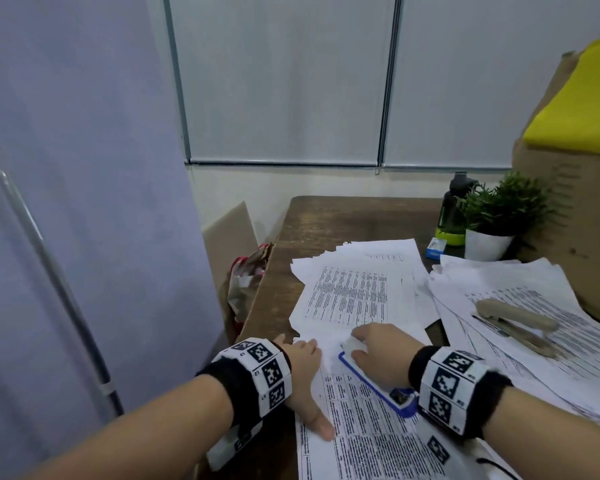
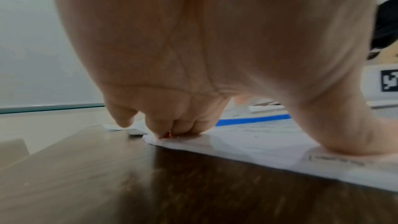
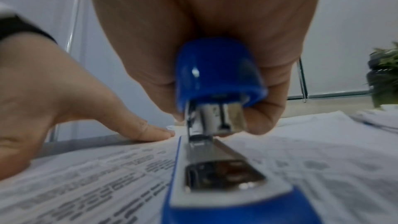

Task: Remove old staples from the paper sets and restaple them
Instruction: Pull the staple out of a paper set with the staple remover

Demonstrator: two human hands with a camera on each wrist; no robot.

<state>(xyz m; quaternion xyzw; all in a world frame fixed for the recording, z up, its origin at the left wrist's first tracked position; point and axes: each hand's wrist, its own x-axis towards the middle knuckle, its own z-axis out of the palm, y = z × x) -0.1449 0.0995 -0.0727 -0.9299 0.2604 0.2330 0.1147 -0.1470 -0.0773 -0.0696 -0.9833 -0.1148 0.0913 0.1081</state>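
Black wristbands [image 1: 426, 367] with checkered marker blocks [image 1: 445, 382]

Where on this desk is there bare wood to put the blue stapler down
Bare table shows at the far end, between the wall and the fanned paper pile, left of the bottle. A narrow strip runs along the left edge. The right side is crowded: papers, a beige stapler, a potted plant.

Dark wooden table [image 1: 329, 216] holds three paper lots: printed paper set [image 1: 368, 441] nearest, loose printed sheet pile [image 1: 357, 289] behind it, spread paper stack [image 1: 520, 296] to the right. Blue stapler [image 1: 400, 398] on near set, under right hand [image 1: 381, 351]; left hand [image 1: 303, 372] on that set's left edge. Beige stapler [image 1: 515, 322] on right stack. Far right: green potted plant [image 1: 499, 216], dark bottle [image 1: 452, 209] left of it, brown cardboard box [image 1: 575, 188] behind.
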